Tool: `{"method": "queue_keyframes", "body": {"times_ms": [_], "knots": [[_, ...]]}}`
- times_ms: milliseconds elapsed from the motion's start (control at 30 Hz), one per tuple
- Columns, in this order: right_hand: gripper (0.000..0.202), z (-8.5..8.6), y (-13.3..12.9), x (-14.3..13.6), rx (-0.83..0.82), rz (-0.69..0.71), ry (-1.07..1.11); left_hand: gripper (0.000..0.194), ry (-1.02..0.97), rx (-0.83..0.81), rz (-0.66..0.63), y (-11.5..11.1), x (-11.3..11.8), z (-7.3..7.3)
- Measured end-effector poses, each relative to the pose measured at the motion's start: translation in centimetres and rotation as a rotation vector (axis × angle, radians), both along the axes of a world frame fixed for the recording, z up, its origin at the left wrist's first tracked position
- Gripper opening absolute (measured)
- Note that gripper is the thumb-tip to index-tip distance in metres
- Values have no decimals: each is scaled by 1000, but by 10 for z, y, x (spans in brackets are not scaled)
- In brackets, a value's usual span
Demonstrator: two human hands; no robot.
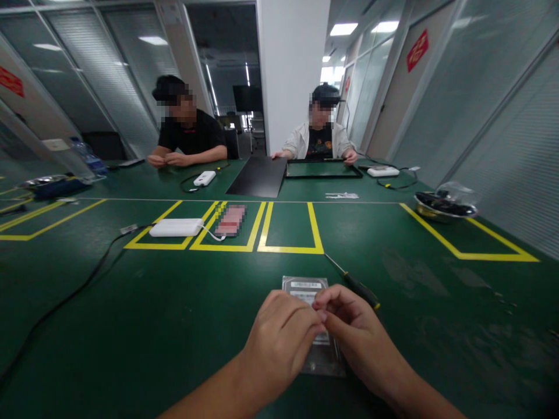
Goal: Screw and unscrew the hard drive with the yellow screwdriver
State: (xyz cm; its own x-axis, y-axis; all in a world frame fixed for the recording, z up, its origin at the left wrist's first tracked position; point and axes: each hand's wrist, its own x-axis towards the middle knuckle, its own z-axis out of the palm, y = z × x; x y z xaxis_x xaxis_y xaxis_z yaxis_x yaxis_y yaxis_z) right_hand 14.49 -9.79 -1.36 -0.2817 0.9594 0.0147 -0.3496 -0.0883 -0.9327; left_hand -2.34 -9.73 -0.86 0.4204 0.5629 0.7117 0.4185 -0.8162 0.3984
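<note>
A flat rectangular hard drive (322, 363) with white printed labels lies on the green table, just under my hands. My left hand (279, 340) is closed above it, its fingertips pinched together. The right hand (362, 331) meets it there, thumb and forefinger also pressed together. Whatever sits between the fingertips is hidden or too small to make out. Much of the drive's middle is covered by my fingers. Beyond the right hand lies a screwdriver (358, 288) with a dark handle with a yellow end, its thin shaft pointing away to the left.
Yellow tape outlines (290, 250) mark the table (174, 326). A white power bank (177, 227) is cabled to a phone (230, 221). Right is a metal bowl (445, 208) of dark items. Across sit two people, one touching a black panel (257, 176) and frame (323, 176).
</note>
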Motion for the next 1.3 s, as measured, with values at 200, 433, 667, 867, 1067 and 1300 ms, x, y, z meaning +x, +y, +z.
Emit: {"method": "queue_keyframes", "body": {"times_ms": [200, 433, 667, 867, 1067, 1300], "knots": [[15, -1, -1, 0, -3, -8, -24, 8, -8, -42, 7, 1, 1, 1], [15, -5, -1, 1, -1, -5, -7, 6, -18, -95, 5, 2, 0, 1], [12, -4, 0, 0, 39, -31, -12, 6, 3, -212, 49, 4, 1, 0], [12, -3, 0, 0, 49, -46, -54, 5, 5, -308, 60, 6, 1, -2], [15, 0, -3, 0, 48, -58, -84, 6, 12, -363, 81, 7, 1, 3], [15, 5, -4, -2, 84, -97, -121, 7, 2, -349, 126, 6, 0, 6]]}}
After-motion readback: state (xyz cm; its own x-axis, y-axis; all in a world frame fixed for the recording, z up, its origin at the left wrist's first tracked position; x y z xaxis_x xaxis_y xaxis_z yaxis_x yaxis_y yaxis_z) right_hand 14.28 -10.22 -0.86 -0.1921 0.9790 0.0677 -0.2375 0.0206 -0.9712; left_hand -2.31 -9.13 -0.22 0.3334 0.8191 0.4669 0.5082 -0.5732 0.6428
